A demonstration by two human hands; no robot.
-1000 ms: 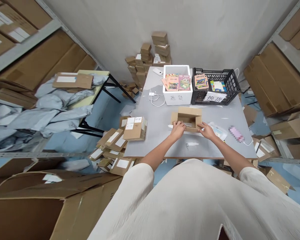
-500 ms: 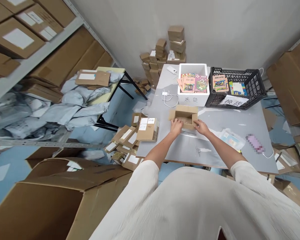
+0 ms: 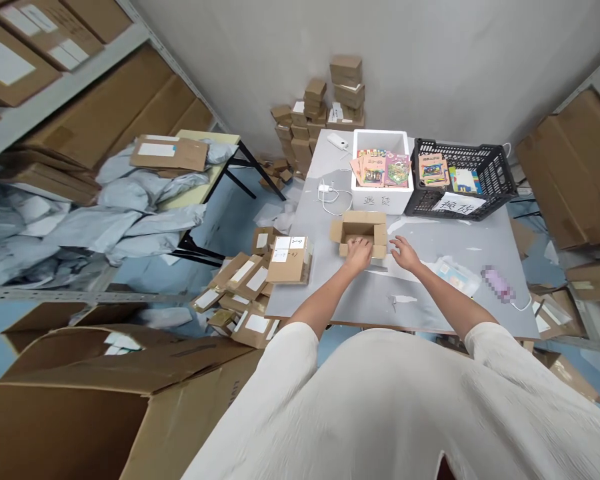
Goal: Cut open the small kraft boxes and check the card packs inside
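Observation:
A small open cardboard box [image 3: 380, 233] stands on the grey table with its flaps folded outward. My left hand [image 3: 360, 253] reaches over the near wall, its fingers curled at that edge and partly inside; the fingertips are hard to make out. To the right of the box, my right hand [image 3: 404, 255] hovers just above the table, fingers apart, holding nothing. A closed carton with white labels [image 3: 289, 261] lies on the table's left side. Right of my right hand is a clear plastic packet [image 3: 455, 275] with blue print.
Behind the box stand a white foam bin [image 3: 381, 200] and a black crate [image 3: 463, 203], both holding booklets. A blurred pinkish device [image 3: 499, 285] lies at the right. Large open cartons [image 3: 195, 413], grey mailer bags [image 3: 95, 227] and stacked boxes [image 3: 347, 70] surround the table.
My right hand has let go of the box's right side and moved slightly away, opening. My left hand has shifted inward over the near edge. The view has turned slightly.

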